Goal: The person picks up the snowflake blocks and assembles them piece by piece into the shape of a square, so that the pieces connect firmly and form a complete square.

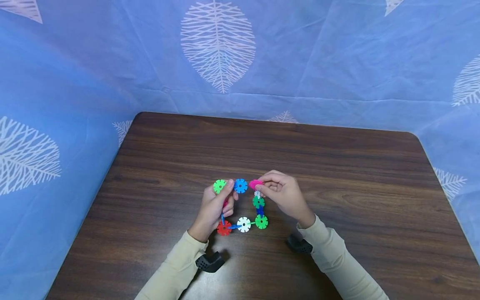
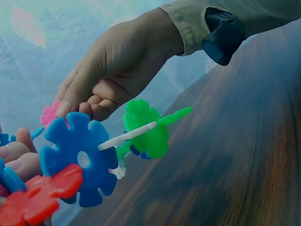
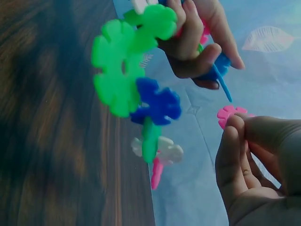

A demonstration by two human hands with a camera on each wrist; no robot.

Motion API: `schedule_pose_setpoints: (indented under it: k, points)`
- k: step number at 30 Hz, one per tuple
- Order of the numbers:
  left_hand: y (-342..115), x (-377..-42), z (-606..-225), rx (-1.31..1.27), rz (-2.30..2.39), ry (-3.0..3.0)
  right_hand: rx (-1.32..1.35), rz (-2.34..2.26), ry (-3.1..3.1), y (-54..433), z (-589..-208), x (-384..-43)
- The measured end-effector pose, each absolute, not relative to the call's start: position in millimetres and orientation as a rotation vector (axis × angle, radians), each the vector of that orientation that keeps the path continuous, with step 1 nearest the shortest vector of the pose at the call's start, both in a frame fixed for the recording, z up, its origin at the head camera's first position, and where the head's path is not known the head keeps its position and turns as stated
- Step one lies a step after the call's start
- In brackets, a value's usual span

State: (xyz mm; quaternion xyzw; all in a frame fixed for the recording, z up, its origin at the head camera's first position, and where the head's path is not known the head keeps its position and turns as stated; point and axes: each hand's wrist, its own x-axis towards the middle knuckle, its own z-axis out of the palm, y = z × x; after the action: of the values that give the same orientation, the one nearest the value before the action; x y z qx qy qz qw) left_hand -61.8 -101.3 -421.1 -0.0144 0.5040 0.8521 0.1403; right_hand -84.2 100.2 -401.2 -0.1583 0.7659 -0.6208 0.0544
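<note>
Slotted plastic discs are linked into a chain bent round like a rectangle. My left hand (image 1: 215, 206) grips its left side, thumb beside a light green disc (image 1: 219, 186); a blue disc (image 1: 240, 186) juts out rightward. Between thumb and fingers, my right hand (image 1: 283, 193) pinches a pink disc (image 1: 256, 184), set apart from the blue disc (image 3: 221, 66) in the right wrist view. A red disc (image 1: 224, 228), a white disc (image 1: 243, 224) and a green disc (image 1: 261, 221) form the near side. Another pink piece (image 3: 156, 175) hangs at the chain's end there.
Both hands are above a dark wood-grain table (image 1: 168, 154). Blue cloth (image 1: 300, 58) with white leaf prints surrounds its far and side edges. Black wrist devices sit below the left sleeve (image 1: 168, 266) and the right sleeve (image 1: 333, 254).
</note>
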Motion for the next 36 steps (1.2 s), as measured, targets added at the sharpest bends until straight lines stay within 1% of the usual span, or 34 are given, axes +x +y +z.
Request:
schedule_pose_setpoints:
  k: [10,21,30,36]
  points:
    - [-101.8,-61.1,-418.3,-0.041,2.453,1.436,-0.640,-1.664,2.704,93.0,-399.0,-80.2]
    - [-99.7,-59.1,-416.6,-0.019,2.430,1.449,-0.903,-1.538,2.942,91.4,-404.5,-76.6]
    - [-98.9,-56.6,-416.4,0.042,2.420,1.441,-0.972,-1.616,2.964,88.2,-408.7,-71.3]
    - [-99.2,-56.8,-417.5,0.027,2.424,1.456,-1.007,-1.671,2.912,85.3,-410.3,-73.2]
